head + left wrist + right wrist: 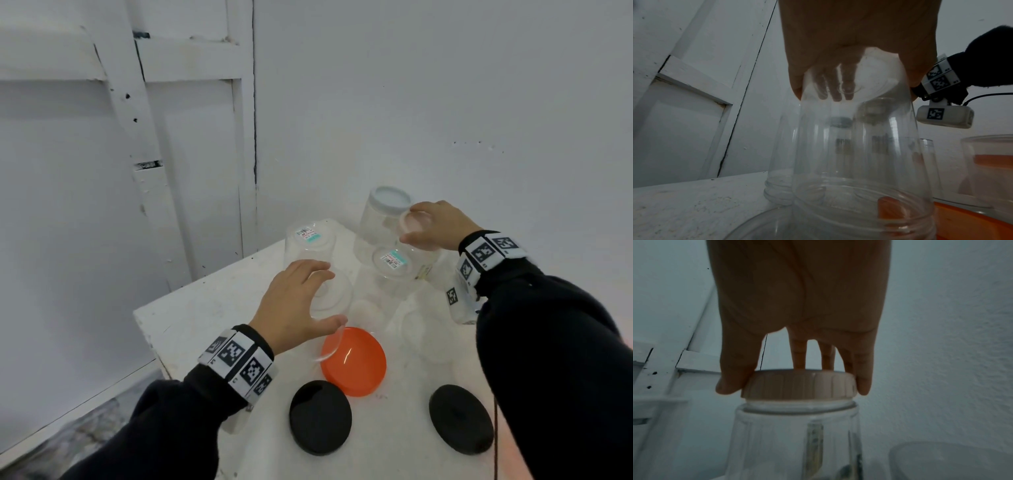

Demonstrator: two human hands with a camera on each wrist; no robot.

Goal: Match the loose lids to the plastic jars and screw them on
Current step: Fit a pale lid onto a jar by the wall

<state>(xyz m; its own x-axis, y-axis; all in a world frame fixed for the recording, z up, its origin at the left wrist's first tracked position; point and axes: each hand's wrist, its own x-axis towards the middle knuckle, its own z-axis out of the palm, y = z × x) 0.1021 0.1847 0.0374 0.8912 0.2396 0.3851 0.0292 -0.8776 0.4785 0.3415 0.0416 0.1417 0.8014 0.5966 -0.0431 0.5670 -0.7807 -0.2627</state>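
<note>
My left hand grips the base of an upside-down clear jar, tilted, its open mouth just above the orange lid. The left wrist view shows that hand wrapped over the jar's bottom. My right hand holds a pale ribbed lid from above. In the right wrist view the fingers and thumb clasp this lid, which sits on the neck of an upright clear jar. Two black lids lie near the front.
Two more clear jars stand upside down with price stickers on their bases. A jar with a whitish lid stands at the back by the wall. The white table ends at the left, near a white door.
</note>
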